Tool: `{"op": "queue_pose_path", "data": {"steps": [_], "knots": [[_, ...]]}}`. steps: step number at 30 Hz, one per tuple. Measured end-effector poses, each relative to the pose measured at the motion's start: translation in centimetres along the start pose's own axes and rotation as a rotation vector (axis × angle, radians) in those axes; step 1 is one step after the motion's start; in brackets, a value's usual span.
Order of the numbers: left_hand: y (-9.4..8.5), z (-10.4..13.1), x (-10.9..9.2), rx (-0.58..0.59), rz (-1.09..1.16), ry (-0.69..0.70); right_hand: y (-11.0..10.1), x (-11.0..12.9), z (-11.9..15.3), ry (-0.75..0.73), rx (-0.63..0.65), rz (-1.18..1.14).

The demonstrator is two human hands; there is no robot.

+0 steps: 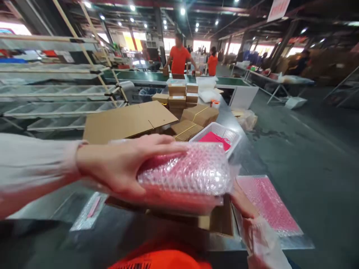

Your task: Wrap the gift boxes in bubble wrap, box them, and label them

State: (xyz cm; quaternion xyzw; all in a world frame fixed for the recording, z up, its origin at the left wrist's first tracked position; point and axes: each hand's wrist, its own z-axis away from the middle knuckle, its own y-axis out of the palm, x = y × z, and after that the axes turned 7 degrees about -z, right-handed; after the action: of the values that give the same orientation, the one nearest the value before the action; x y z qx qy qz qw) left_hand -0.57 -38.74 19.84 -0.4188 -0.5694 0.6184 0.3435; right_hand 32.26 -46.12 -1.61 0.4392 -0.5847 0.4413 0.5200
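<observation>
"What lay left of the open brown cardboard box point(223, 220)?"

"A slim, clear bubble-wrap pouch point(88, 215) with a pink strip inside. Next came the left hand point(120, 160), clamped around a pink, bubble-wrapped bundle point(193, 170), and, behind the box, a large tan cardboard sheet point(126, 121)."

"Where was the bundle?"

"Over the box, not settled inside. Its wrap was already on, and the box had not been closed."

"And further right?"

"Beyond the box stood banded brown cardboard stacks point(193, 131), then a white perforated plastic basket point(237, 137) with flat pink-red items point(209, 137). The right hand point(244, 201) was at the box's right side, by the bundle's end; its fingertips were hidden, so I couldn't tell its grip. Rightmost lay a flat pink bubble-wrapped packet point(270, 205)."

"Any writing?"

"Black lettering on the orange cloth point(168, 259) before the box, and a hanging white sign point(278, 9) far beyond it. Neither was legible; I saw no readable brand."
</observation>
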Motion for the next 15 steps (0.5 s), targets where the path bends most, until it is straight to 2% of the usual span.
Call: {"op": "queue_pose_path", "data": {"steps": [3, 6, 10, 15], "knots": [[5.7, -0.5, 1.0, 0.112, 0.033, 0.005, 0.5, -1.1, 0.3, -0.002, 0.038, 0.038], [10.1, -1.1, 2.4, 0.206, 0.083, -0.013, 0.5, -1.2, 0.8, -0.023, 0.016, 0.042], [13.4, -1.4, 3.4, 0.261, 0.126, -0.061, 1.2, -1.1, 1.5, -0.012, -0.033, 0.006], [16.3, -0.4, 1.9, 0.252, 0.124, -0.043, 1.7, -0.8, 3.2, 0.025, -0.081, 0.017]]}}
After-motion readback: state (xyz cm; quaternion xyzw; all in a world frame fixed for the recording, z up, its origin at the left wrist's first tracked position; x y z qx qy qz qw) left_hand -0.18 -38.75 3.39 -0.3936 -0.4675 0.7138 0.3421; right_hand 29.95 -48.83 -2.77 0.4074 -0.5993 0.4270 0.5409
